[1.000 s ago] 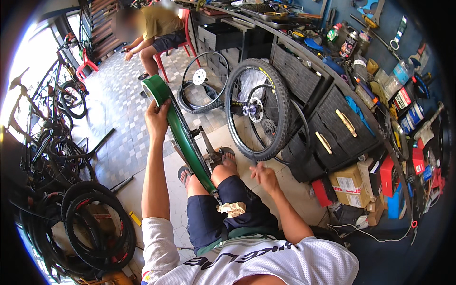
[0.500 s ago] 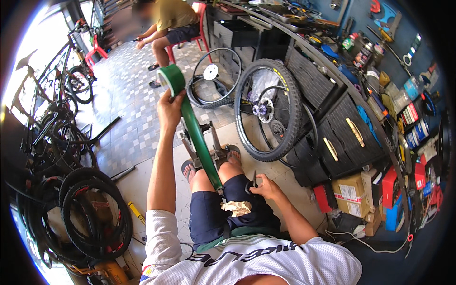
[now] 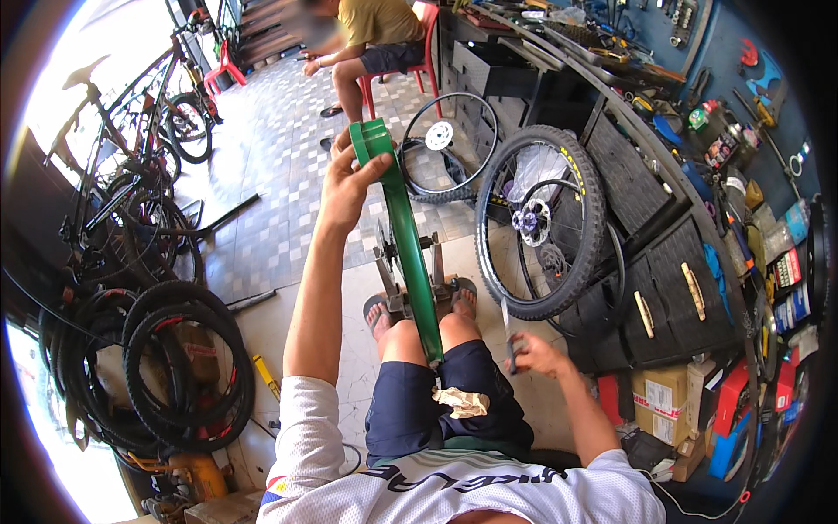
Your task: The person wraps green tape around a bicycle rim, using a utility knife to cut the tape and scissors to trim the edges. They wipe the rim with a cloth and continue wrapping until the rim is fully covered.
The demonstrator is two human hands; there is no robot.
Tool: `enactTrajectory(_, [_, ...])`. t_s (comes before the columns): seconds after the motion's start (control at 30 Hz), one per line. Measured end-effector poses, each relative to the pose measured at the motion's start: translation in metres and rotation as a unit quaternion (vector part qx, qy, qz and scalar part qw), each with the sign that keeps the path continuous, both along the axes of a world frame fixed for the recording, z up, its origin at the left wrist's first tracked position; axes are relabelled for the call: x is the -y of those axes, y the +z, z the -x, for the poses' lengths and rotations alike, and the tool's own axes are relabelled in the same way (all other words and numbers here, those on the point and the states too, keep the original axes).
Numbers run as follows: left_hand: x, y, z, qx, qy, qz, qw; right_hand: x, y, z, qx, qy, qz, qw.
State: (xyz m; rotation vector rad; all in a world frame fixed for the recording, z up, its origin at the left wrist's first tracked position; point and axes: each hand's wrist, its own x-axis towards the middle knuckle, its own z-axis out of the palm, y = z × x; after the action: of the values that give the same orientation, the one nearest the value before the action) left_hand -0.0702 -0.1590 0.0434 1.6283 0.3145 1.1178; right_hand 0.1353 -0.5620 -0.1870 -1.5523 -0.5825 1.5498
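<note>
Raised in front of me, my left hand [image 3: 343, 194] grips a roll of green tape [image 3: 374, 140], thumb pressed on its near side. From the roll a long strip of green tape [image 3: 410, 253] stretches down between my knees, its loose end over my lap. Off to the right of my thigh, my right hand [image 3: 539, 356] holds what look like scissors [image 3: 507, 325], with the pale blade pointing up and the dark handle at the fingers. The scissors are apart from the tape. A crumpled piece of beige paper [image 3: 463, 402] lies on my shorts.
A metal wheel stand [image 3: 397, 301] is on the floor between my feet. To the right, a bicycle wheel with a tyre [image 3: 559, 279] leans by dark drawers [image 3: 668, 293]. Loose tyres [image 3: 231, 349] lie left. Ahead, a person [image 3: 375, 26] sits on a red chair [image 3: 429, 44].
The whole view has shifted, moving the scene rightward. My left hand has turned the roll so its edge faces me. My right hand has moved outward from my thigh, the blade now showing.
</note>
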Motion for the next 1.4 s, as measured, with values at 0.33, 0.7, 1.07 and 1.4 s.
enactTrajectory(0.33, [-0.001,0.017,0.003,-0.067,0.012,-0.087,0.994,-0.14,0.192,-0.066,0.438,0.054,-0.243,0.864])
enactTrajectory(0.7, [-0.002,0.019,0.003,-0.096,0.028,-0.112,0.989,-0.238,0.257,-0.062,0.633,0.241,-0.337,0.654])
enactTrajectory(1.07, [-0.001,0.019,0.007,-0.092,0.038,-0.139,0.985,-0.291,0.268,-0.041,0.648,0.283,-0.413,0.574])
enactTrajectory(1.4, [-0.003,0.02,0.007,-0.104,0.045,-0.161,0.98,-0.304,0.275,-0.035,0.657,0.326,-0.379,0.564])
